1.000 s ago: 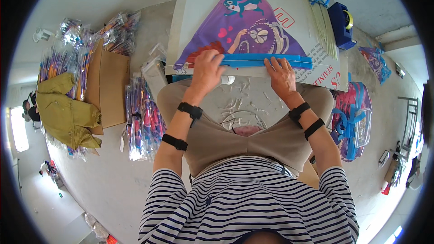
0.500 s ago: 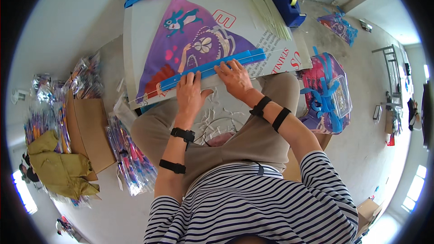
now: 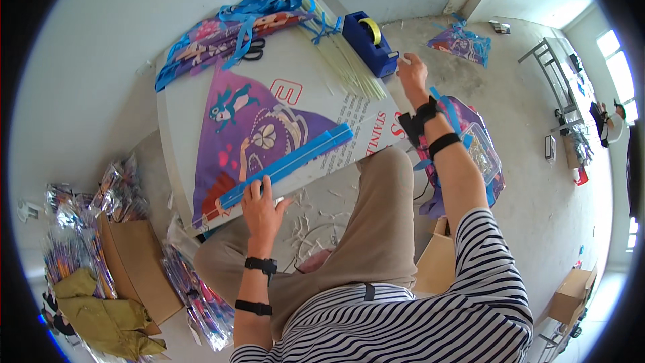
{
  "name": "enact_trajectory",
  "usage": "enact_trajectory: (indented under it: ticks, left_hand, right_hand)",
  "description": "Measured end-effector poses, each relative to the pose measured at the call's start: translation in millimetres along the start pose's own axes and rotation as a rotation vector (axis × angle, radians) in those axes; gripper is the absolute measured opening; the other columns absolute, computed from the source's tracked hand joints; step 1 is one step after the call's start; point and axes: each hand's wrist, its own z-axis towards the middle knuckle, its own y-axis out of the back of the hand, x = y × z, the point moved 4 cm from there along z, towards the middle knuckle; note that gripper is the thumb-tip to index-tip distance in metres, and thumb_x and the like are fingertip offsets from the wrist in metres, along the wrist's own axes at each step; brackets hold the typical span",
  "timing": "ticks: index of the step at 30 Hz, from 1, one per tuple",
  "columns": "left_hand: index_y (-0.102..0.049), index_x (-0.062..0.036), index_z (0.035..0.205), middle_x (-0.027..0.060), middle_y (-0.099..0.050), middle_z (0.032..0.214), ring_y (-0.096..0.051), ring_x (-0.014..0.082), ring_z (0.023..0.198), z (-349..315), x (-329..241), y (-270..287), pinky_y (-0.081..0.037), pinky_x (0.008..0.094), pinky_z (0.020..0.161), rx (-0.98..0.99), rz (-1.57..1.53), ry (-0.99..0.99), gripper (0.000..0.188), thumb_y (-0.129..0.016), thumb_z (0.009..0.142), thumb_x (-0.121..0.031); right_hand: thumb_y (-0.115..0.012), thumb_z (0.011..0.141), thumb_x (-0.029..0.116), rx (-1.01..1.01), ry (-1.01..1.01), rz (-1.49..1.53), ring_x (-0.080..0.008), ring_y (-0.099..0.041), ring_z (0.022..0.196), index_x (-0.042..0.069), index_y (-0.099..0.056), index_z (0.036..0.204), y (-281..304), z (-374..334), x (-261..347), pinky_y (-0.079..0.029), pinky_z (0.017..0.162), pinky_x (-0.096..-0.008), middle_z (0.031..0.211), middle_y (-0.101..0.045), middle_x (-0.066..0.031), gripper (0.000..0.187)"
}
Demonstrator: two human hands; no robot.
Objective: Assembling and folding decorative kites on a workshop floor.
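Observation:
A purple triangular printed sheet (image 3: 232,151), like a kite panel, lies on the board. Along its near edge runs a long folded blue strip (image 3: 295,165) with a thin pale line down it. My left hand (image 3: 261,208) rests its fingertips on the strip's left end, fingers stretched and thumb apart. My right hand (image 3: 413,75) is at the front end of the blue tape dispenser (image 3: 369,44), which carries a yellow-cored roll (image 3: 370,31). Its thumb and forefinger come together by the cutting edge; what is between them is too small to make out.
Pale thin sticks (image 3: 349,67), black scissors (image 3: 254,50) and a blue-ribboned fabric bundle (image 3: 255,23) lie on the board (image 3: 176,114). A clear box (image 3: 482,151) sits at right. At left stand a cardboard carton (image 3: 138,262) and packed bundles (image 3: 198,296). White scraps lie between my legs.
My right hand has left the blue strip and reached right to the tape dispenser. My left hand stays on the strip, slid toward its left end. The view has turned rightward.

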Motion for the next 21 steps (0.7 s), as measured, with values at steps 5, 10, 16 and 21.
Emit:
enact_trajectory:
  ticks: [5,10,16,21]
  left_hand:
    - [-0.055,-0.0007,0.139,0.0137,-0.051,0.121,-0.049,0.0374,0.119,2,1,-1,-0.043,0.0505,0.096,0.037,0.013,0.004,0.084,-0.087,0.074,-0.041]
    - [-0.055,-0.0006,0.140,0.0137,-0.050,0.122,-0.049,0.0373,0.120,2,2,-1,-0.043,0.0514,0.098,0.048,0.009,0.009,0.084,-0.087,0.074,-0.043]
    - [-0.056,-0.0004,0.140,0.0145,-0.051,0.124,-0.048,0.0374,0.120,1,4,-5,-0.043,0.0517,0.099,0.067,-0.011,0.005,0.083,-0.086,0.075,-0.043]
    - [-0.055,-0.0004,0.141,0.0147,-0.051,0.125,-0.048,0.0379,0.121,2,4,-3,-0.043,0.0515,0.098,0.067,-0.036,0.015,0.083,-0.085,0.076,-0.043]
  right_hand:
    - [-0.075,0.089,0.025,0.517,-0.272,0.161,-0.0221,-0.071,0.074,0.004,-0.072,0.107,-18,51,9,-0.058,0.066,-0.0376,0.097,-0.072,-0.0091,0.028]
    - [-0.072,0.092,0.025,0.532,-0.285,0.127,-0.0251,-0.074,0.070,-0.005,-0.072,0.105,-17,56,23,-0.061,0.060,-0.0390,0.087,-0.075,-0.0151,0.032]
    - [-0.073,0.090,0.017,0.630,-0.314,0.602,-0.0321,-0.075,0.081,-0.009,-0.065,0.105,9,38,-2,-0.062,0.071,-0.0463,0.097,-0.072,-0.0179,0.031]
    - [-0.069,0.093,0.014,0.560,-0.453,0.618,-0.0339,-0.076,0.087,-0.004,-0.069,0.104,-5,28,-22,-0.060,0.071,-0.0479,0.108,-0.072,-0.0177,0.022]
